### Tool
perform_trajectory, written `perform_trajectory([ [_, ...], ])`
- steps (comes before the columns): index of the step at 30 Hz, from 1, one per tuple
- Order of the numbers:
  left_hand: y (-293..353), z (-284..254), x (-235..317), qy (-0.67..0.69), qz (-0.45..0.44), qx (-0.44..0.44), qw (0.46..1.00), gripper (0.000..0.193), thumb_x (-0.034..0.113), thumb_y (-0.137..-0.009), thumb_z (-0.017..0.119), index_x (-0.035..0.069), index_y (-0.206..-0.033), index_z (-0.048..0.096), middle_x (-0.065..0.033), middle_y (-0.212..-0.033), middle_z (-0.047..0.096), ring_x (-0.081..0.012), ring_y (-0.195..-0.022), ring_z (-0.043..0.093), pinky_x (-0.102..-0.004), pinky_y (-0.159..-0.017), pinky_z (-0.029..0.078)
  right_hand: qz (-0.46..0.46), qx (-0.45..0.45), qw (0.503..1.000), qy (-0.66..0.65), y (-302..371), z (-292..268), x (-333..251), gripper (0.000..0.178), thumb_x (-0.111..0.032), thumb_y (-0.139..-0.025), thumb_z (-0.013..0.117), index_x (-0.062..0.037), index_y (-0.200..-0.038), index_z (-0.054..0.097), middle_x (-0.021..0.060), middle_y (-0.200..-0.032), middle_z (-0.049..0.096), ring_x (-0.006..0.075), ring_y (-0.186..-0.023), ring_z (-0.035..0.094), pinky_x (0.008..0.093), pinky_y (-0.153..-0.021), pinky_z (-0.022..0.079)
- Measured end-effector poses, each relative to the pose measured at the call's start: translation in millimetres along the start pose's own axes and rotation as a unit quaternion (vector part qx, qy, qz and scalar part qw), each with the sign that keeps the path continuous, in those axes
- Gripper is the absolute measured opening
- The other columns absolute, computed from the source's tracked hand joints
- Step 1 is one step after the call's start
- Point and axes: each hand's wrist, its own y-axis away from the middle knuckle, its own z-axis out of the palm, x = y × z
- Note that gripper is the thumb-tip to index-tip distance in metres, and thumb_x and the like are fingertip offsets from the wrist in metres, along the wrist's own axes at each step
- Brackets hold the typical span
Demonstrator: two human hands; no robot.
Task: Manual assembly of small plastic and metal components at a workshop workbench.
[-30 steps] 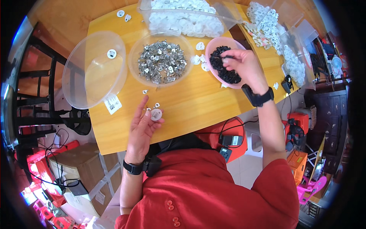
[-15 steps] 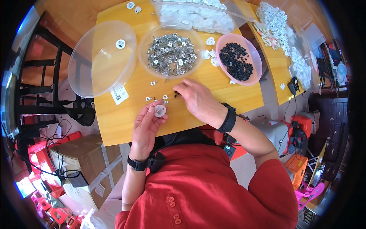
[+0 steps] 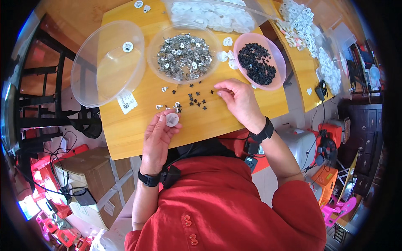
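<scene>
My left hand [image 3: 155,136] holds a round white plastic cap [image 3: 172,120] between thumb and fingers, over the table's near side. To its right, my right hand [image 3: 239,102] hovers low with thumb and index finger apart and nothing visibly between them. One small black cross-shaped piece [image 3: 212,91] lies by its fingertips. Several more black cross-shaped pieces [image 3: 196,101] are scattered between the hands. Small white-and-metal parts [image 3: 164,89] lie just beyond my left hand.
A clear bowl of metal parts [image 3: 184,56] stands mid-table, with a pink bowl of black pieces [image 3: 256,62] to its right. At left, a clear bowl [image 3: 79,83] contains one round cap [image 3: 127,47]. Behind is a clear bin of white plastic parts [image 3: 211,16].
Black cross-shaped pieces now lie spread on the table where my right hand was. That hand has moved right and its fingers have parted. My left hand still holds the cap.
</scene>
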Motion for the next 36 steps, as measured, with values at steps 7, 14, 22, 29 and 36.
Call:
perform_trajectory([
  [7, -1.0, -1.7, -1.8, 0.019, 0.007, 0.0, 1.0, 0.029, 0.024, -0.101, 0.043, 0.001, -0.114, 0.056, -0.0118, -0.105, 0.063, -0.0145, -0.083, 0.061, -0.0257, -0.077, 0.049, -0.043, -0.005, 0.995, 0.095, -3.1, 0.3, 3.1, 0.017, 0.0, -0.076, 0.068, -0.0008, -0.093, 0.065, 0.0129, -0.082, 0.064, 0.0264, -0.071, 0.064, 0.0325, -0.063, 0.049],
  [14, 1.9, 3.4, 3.6, 0.0, 0.012, 0.02, 1.0, 0.029, 0.027, -0.101, 0.044, 0.002, -0.105, 0.058, -0.0077, -0.097, 0.063, -0.0116, -0.076, 0.058, -0.0239, -0.072, 0.047, -0.082, -0.026, 0.983, 0.16, -11.1, 13.5, 3.0, 0.009, -0.003, -0.077, 0.066, -0.0019, -0.084, 0.061, 0.0142, -0.08, 0.06, 0.0329, -0.074, 0.06, 0.0404, -0.066, 0.047],
  [22, 1.7, 8.6, 8.8, -0.067, -0.003, 0.004, 0.998, 0.025, 0.026, -0.099, 0.047, 0.005, -0.101, 0.059, -0.0035, -0.088, 0.062, -0.0085, -0.072, 0.052, -0.0219, -0.067, 0.042, -0.066, -0.047, 0.994, 0.073, -7.2, 5.4, -11.8, 0.008, 0.0, -0.079, 0.061, -0.0009, -0.084, 0.055, 0.0147, -0.079, 0.058, 0.0338, -0.073, 0.058, 0.0403, -0.065, 0.046],
  [29, 8.1, 24.4, 14.6, -0.159, 0.023, 0.007, 0.987, 0.022, 0.02, -0.098, 0.05, 0.005, -0.11, 0.06, -0.0015, -0.092, 0.063, -0.0058, -0.074, 0.052, -0.0204, -0.069, 0.042, -0.098, -0.113, 0.986, -0.075, 2.9, 22.1, -72.9, 0.009, 0.002, -0.082, 0.06, 0.0, -0.087, 0.054, 0.0132, -0.08, 0.056, 0.0306, -0.071, 0.058, 0.0369, -0.062, 0.045],
  [36, 14.0, 20.4, 14.0, -0.173, 0.058, 0.033, 0.983, 0.015, 0.017, -0.093, 0.058, 0.004, -0.1, 0.062, -0.0001, -0.086, 0.063, -0.0058, -0.076, 0.053, -0.0204, -0.068, 0.041, -0.142, -0.073, 0.983, -0.093, 15.1, 41.6, -76.5, 0.008, 0.002, -0.085, 0.058, -0.002, -0.092, 0.058, 0.0112, -0.086, 0.057, 0.0285, -0.075, 0.061, 0.0352, -0.064, 0.049],
])
